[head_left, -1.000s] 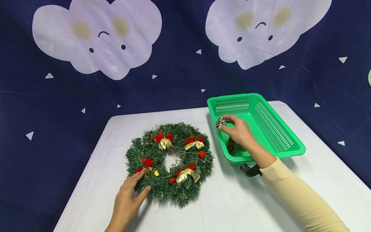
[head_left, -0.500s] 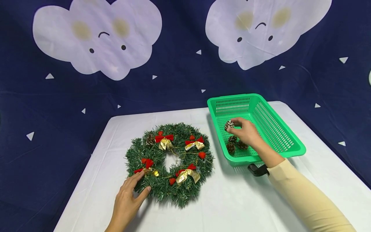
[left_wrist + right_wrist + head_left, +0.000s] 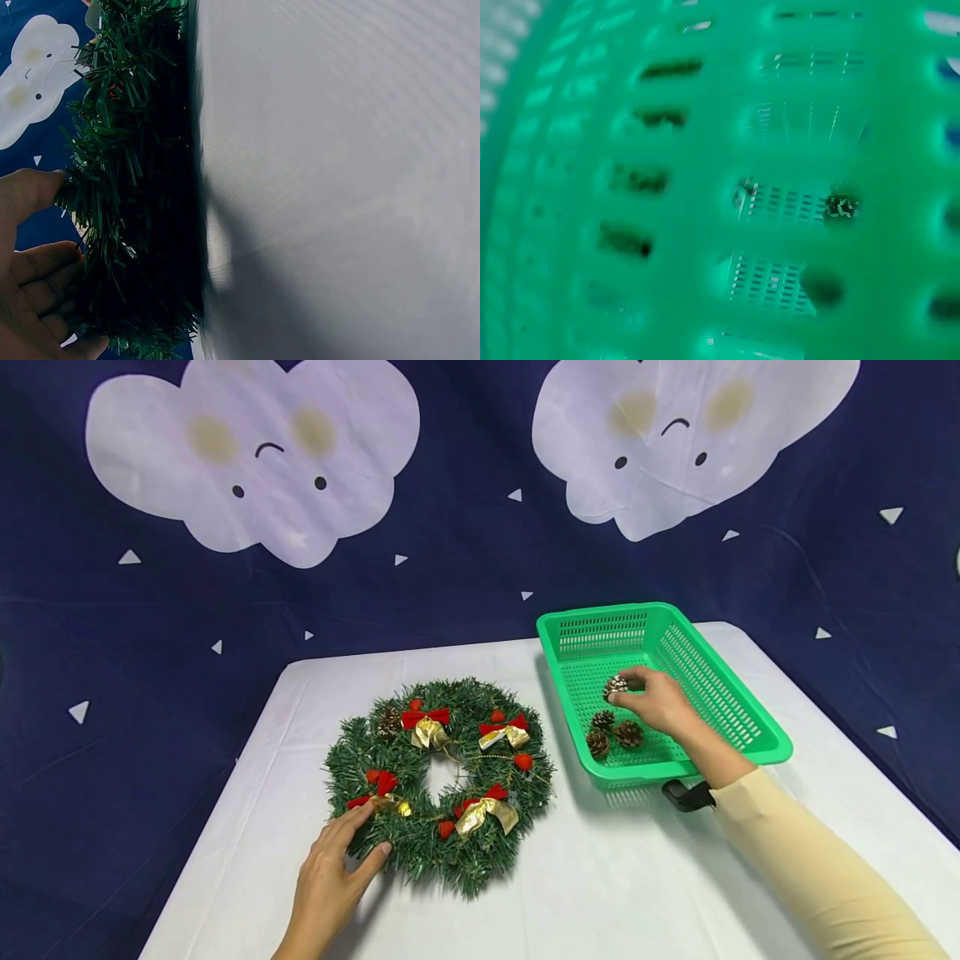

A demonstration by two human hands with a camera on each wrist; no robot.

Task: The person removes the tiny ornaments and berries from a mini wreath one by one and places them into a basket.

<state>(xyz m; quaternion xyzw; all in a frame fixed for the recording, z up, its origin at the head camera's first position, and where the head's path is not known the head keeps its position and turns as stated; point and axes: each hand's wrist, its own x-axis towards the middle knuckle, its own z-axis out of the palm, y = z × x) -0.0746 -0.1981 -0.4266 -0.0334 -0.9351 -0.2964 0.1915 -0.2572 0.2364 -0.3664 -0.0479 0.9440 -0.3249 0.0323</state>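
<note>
My left hand [image 3: 328, 870] rests at the lower left of a green Christmas wreath [image 3: 480, 853], its fingertips by a red and gold bow [image 3: 381, 787]. In the left wrist view, thumb and fingers lie loosely along the wreath's bristly edge [image 3: 124, 150]. My right hand [image 3: 662, 703] pinches a white-tipped pinecone [image 3: 614, 688] inside the green basket [image 3: 652, 772]. Near it, several brown pinecones, among them one at the front [image 3: 597, 744], lie on the basket floor. The basket's slotted wall [image 3: 712, 165] fills the right wrist view and hides most of that hand.
A white-clothed table [image 3: 570, 877] bears the wreath on the left and the basket on the right. Behind it hangs a dark blue backdrop [image 3: 465, 577] with clouds. A black wrist-worn device [image 3: 688, 796] sits under the right wrist, outside the basket's front wall.
My right hand has moved right, carrying the pinecone from the basket's left rim further inside. The pinecones on the basket floor have come into view. My left hand and the wreath stay put.
</note>
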